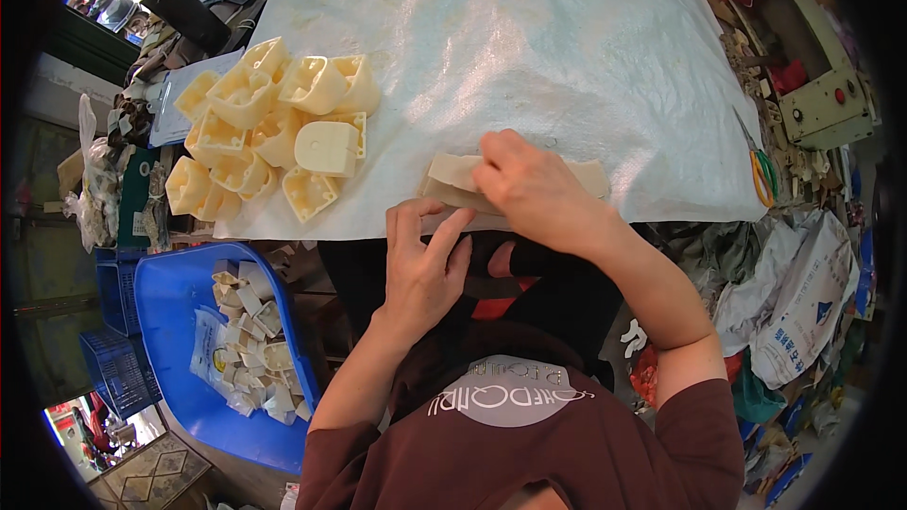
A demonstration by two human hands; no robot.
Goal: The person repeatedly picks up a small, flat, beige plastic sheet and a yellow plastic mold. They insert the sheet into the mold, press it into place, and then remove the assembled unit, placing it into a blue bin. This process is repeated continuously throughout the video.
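Observation:
Near the front edge of the white-covered table lies a pale beige strip [588, 176], perhaps paper or card. Its left part, a flap [453, 170], stands up from the surface. My right hand [529, 184] is closed on the strip near its middle; the fingertips are partly hidden behind the knuckles. At the strip's left end is my left hand [420, 260], fingers bent and apart, fingertips by the table edge, with nothing visible in its grasp. To the left sits a pile of cream plastic housings [250, 137], hollow and rounded, some stacked on others.
White woven sheeting [529, 47] covers the table. Scissors [759, 170] with green and orange handles lie at its right edge. A blue tub [179, 340] of pale plastic pieces stands below left. A control box [827, 109] is at far right, above crumpled white sacks [794, 307].

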